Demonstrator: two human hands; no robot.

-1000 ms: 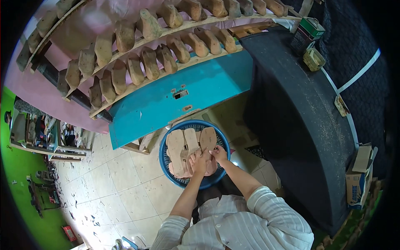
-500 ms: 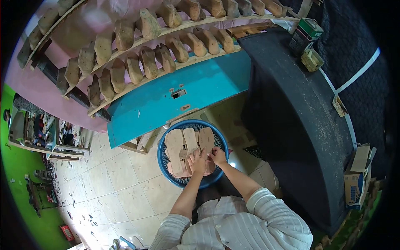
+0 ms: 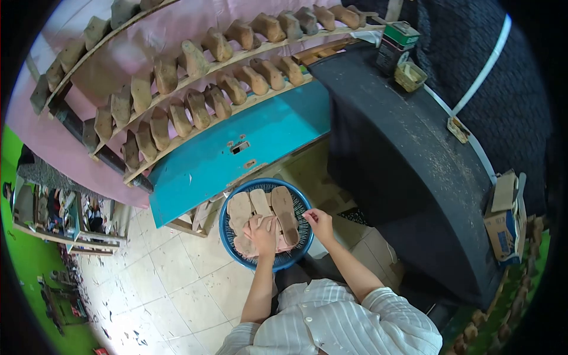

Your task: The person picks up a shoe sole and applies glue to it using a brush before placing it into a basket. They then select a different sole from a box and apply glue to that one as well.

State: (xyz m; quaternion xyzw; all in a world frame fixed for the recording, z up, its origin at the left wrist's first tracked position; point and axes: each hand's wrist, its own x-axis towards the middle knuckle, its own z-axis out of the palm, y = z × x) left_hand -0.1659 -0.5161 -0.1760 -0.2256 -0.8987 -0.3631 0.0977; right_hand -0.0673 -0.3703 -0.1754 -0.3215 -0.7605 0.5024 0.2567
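A blue round basket [image 3: 222, 235] rests in front of my knees with several beige, sole-shaped pieces in it. My left hand [image 3: 261, 232] lies over the lower middle of these pieces, its fingers spread on them. To its right a long tan sole piece [image 3: 283, 205] lies with its darker lower end toward me. My right hand [image 3: 319, 223] is raised at the basket's right rim, thumb and fingers pinched together; anything between them is too small to make out.
A turquoise board [image 3: 266, 127] stands beyond the basket, below racks of wooden shoe lasts [image 3: 193, 59]. On the right a black-covered table [image 3: 408, 130] holds a green tin [image 3: 397, 44] and a small basket [image 3: 409, 77]. A cardboard box [image 3: 502, 234] stands at far right.
My hands have moved apart: the right has gone to the basket's right rim, while the left has opened over the pieces. The right-hand sole piece now shows its full length. The view has shifted.
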